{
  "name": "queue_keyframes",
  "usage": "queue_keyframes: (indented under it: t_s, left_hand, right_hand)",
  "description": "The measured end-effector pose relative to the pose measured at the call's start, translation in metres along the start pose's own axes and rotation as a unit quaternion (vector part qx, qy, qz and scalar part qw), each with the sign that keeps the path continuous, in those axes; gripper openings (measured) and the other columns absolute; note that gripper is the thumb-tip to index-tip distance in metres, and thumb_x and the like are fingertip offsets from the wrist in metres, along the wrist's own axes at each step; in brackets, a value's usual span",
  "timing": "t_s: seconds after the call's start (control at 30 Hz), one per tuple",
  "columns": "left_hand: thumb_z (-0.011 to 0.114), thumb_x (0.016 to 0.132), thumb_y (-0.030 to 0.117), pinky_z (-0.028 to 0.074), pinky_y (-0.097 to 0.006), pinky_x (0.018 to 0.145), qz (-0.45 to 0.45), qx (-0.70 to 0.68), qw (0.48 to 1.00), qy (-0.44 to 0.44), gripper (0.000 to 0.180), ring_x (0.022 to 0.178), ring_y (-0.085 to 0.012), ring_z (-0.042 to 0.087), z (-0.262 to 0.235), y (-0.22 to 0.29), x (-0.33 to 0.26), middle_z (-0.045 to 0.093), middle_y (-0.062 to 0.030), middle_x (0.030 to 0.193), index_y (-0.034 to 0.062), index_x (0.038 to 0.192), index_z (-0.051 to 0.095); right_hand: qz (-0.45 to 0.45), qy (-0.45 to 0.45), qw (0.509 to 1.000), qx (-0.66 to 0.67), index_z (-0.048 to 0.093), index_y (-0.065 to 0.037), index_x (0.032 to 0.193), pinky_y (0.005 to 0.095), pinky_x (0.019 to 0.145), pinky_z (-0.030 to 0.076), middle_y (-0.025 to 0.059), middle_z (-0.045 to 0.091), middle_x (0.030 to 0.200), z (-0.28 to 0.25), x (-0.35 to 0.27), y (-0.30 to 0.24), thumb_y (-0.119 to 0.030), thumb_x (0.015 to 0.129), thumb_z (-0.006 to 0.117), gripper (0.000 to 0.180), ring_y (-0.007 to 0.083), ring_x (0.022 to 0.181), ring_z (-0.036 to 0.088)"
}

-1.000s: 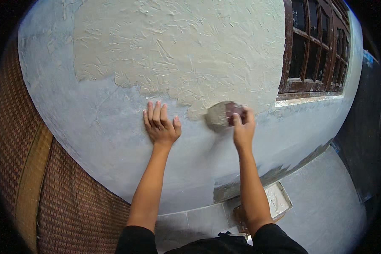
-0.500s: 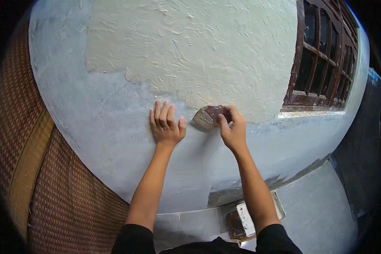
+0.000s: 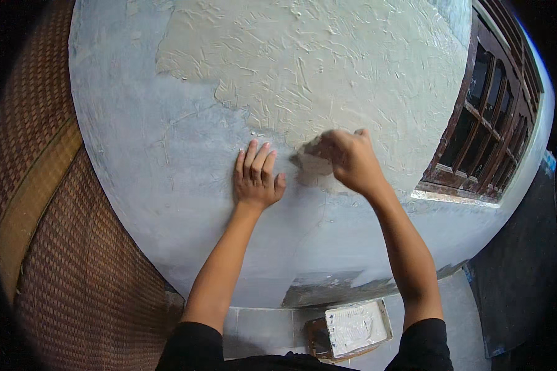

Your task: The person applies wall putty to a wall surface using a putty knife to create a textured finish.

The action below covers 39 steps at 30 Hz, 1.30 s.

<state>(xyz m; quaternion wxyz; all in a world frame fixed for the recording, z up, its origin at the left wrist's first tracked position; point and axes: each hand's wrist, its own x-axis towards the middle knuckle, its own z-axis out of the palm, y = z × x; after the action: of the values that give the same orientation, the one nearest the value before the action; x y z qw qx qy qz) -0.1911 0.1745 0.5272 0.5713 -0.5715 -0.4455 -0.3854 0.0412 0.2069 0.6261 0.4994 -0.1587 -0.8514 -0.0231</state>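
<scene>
My left hand lies flat on the pale blue-grey wall, fingers spread and pointing up, holding nothing. To its right, my right hand grips a small flat scraper, dark and blurred by motion. The scraper is at the ragged lower edge of a cream textured putty coat on the wall. Part of its body is hidden behind my fingers. A smooth patch of cream putty shows just below it.
A brown wooden window is set in the wall at the right. Woven matting with a wooden strip stands at the left. Below, on the grey tiled floor, a white tray of pale paste rests on a brown container.
My right hand has turned over and moved slightly up with the scraper, leaving a cream smear on the wall. My left hand stays flat on the wall. The view has shifted.
</scene>
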Motion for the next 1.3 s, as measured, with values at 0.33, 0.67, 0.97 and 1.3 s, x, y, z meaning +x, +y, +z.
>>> queue_keyframes:
  t_s: [0.33,0.67,0.97,1.3]
  left_hand:
    - [0.046,0.091,0.034,0.028,-0.051,0.109,-0.007,-0.012,1.0,-0.003,0.045,0.132,-0.0341,0.038,0.001,0.003,0.0,0.043,-0.0115,0.133,0.0077,0.128,0.043]
    - [0.05,0.088,0.032,0.027,-0.052,0.109,-0.012,-0.017,1.0,-0.01,0.048,0.133,-0.0351,0.036,-0.002,0.0,-0.002,0.042,-0.0118,0.133,0.0075,0.129,0.042]
    - [0.047,0.09,0.033,0.028,-0.052,0.109,-0.012,-0.012,1.0,-0.005,0.046,0.133,-0.0347,0.036,-0.001,-0.003,-0.003,0.042,-0.0117,0.133,0.0077,0.128,0.042]
    - [0.047,0.09,0.033,0.028,-0.052,0.108,-0.013,-0.015,1.0,0.005,0.046,0.132,-0.0345,0.038,-0.002,-0.002,-0.001,0.044,-0.0117,0.132,0.0068,0.127,0.043]
  right_hand:
    - [-0.008,-0.001,0.999,0.034,0.061,0.0,0.096,0.0358,0.079,0.047,0.0162,0.069,0.085,-0.006,0.0,0.002,0.009,0.07,0.053,0.029,0.0302,0.083,0.067]
    - [-0.038,-0.034,0.998,-0.043,0.061,0.003,0.096,0.0345,0.073,0.053,0.0204,0.068,0.085,0.0,0.002,-0.006,0.013,0.068,0.053,0.031,0.0303,0.079,0.069]
    - [-0.012,-0.04,0.999,-0.019,0.062,0.003,0.095,0.0339,0.073,0.053,0.0174,0.069,0.081,0.003,0.006,-0.005,0.01,0.072,0.056,0.025,0.0299,0.081,0.07]
    - [-0.002,-0.051,0.999,0.007,0.063,0.002,0.095,0.0351,0.074,0.053,0.0212,0.067,0.086,-0.003,-0.001,-0.005,0.013,0.066,0.054,0.032,0.0344,0.081,0.068]
